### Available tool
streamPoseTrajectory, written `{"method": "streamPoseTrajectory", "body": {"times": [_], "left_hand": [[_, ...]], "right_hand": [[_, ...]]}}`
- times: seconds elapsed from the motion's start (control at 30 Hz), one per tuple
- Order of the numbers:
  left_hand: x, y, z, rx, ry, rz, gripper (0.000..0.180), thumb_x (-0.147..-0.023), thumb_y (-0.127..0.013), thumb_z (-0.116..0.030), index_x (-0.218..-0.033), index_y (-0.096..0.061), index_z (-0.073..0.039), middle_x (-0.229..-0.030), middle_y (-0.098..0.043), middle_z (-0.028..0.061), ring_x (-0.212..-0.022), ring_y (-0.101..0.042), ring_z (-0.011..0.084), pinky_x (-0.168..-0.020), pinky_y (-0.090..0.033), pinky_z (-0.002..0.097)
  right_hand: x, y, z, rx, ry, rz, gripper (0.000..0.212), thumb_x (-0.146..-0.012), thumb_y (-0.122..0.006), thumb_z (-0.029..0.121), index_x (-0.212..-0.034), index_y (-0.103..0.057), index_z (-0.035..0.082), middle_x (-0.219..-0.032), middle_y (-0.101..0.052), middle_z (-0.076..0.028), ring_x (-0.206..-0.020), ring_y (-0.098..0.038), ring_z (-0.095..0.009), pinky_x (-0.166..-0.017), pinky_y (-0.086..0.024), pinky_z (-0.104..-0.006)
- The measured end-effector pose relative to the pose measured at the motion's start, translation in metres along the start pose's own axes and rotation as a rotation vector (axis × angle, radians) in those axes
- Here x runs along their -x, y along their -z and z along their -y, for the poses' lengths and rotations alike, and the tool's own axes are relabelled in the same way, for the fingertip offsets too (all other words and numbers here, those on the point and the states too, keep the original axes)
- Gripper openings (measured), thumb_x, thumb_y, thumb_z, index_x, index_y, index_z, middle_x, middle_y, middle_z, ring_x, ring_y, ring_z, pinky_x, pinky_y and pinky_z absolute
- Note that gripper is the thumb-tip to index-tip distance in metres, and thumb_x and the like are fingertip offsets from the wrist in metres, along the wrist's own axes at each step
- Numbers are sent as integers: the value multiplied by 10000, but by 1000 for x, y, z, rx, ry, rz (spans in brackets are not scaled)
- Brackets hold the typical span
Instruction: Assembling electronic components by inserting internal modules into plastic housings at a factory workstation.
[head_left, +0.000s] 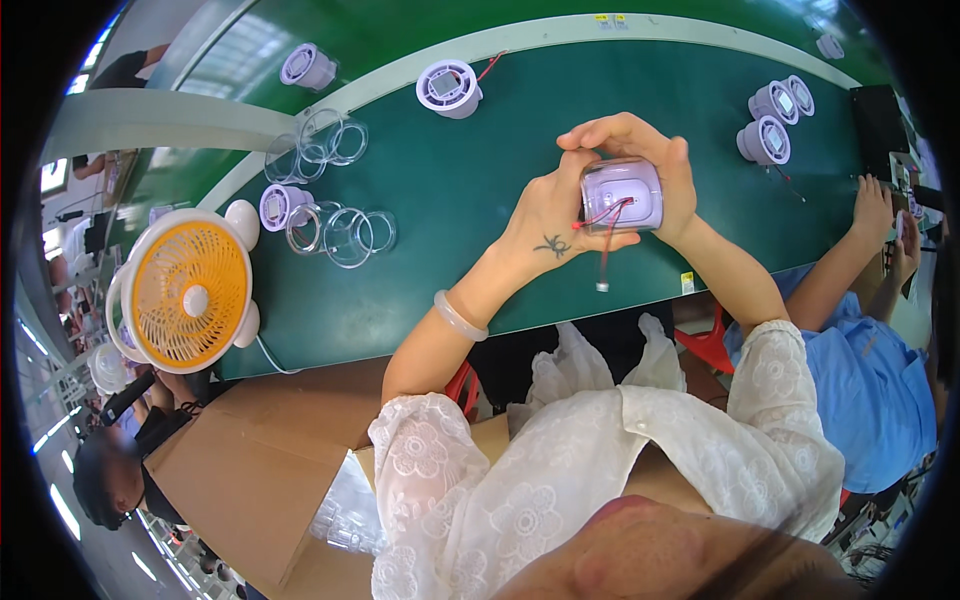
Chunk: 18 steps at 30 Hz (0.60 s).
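Observation:
Above the green tabletop, both my hands are closed around a clear plastic cup with a lilac housing inside it. My left hand grips its left side and reaches underneath. My right hand wraps over the far side and down the right, with its fingers meeting those of the left. The housing's face is turned toward me. Thin red and dark wires come out of its middle and hang down to a small white plug. My fingers hide the far side of the cup.
On the green table, several clear cylinders and a lilac part stand left, beside an orange-and-white fan. Another lilac part stands far back; several stand right. A co-worker's hand rests right. A cardboard box is lower left.

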<state>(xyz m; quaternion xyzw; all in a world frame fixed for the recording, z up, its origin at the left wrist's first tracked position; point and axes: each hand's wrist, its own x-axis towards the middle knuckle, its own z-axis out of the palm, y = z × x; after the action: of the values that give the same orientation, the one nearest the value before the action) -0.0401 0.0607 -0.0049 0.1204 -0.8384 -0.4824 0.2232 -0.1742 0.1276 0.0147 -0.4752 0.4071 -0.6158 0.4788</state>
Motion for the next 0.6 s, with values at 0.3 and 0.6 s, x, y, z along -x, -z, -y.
{"method": "streamPoseTrajectory", "body": {"times": [0.3, 0.6], "left_hand": [[-6, 2, 2, 109, 24, 28, 719, -549, -766, -378, -1013, -349, -20, -768, -580, 153, -697, -606, 302, -602, -484, 325], [-7, 12, 0, 20, 99, -267, 715, -544, -786, -139, -1118, -373, -39, -638, -452, -25, -512, -437, 50, -449, -342, 150]], "right_hand": [[-6, 6, -8, 409, 531, -19, 754, -758, -262, 624, -1020, -509, -39, -1016, -529, -184, -909, -525, -291, -777, -425, -342], [-6, 19, 11, 863, 293, 52, 664, -528, -725, 82, -1131, -450, 38, -1049, -507, -114, -957, -491, -280, -822, -407, -346]]}}
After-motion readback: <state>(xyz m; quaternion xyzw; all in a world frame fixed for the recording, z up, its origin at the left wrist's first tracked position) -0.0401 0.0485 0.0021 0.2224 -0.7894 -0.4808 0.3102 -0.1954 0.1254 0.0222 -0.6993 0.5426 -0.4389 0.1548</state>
